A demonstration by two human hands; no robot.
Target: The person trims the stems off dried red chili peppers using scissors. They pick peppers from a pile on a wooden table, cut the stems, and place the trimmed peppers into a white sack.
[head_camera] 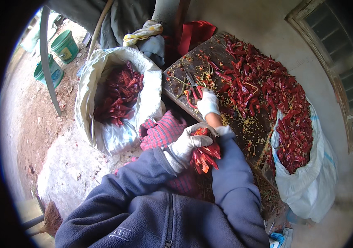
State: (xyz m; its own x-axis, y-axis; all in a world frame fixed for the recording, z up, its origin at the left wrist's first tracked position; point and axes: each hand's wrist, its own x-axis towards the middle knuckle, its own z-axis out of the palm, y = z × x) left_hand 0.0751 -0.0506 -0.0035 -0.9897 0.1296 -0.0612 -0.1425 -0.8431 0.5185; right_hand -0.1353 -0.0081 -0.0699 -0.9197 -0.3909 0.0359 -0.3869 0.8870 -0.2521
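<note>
My left hand (192, 143), in a whitish work glove, is closed around a bunch of dried red chili peppers (206, 152) in front of my body. Their cut, open ends show above the thumb, and the tips hang below. Farther out, my right hand (209, 103) wears a white glove, its fingers closed at one red handle loop of a pair of scissors (192, 85). The blades lie slightly apart over the dark tabletop (179, 71), pointing away from me. Chili stems and yellow seeds are scattered around them.
A heap of dried chilies (257, 80) covers the table's far right. More spill from a white woven sack (315, 183) at the right. Another open sack (85, 102) on the left holds chilies. Green buckets (65, 48) and a broom (52, 217) are farther left.
</note>
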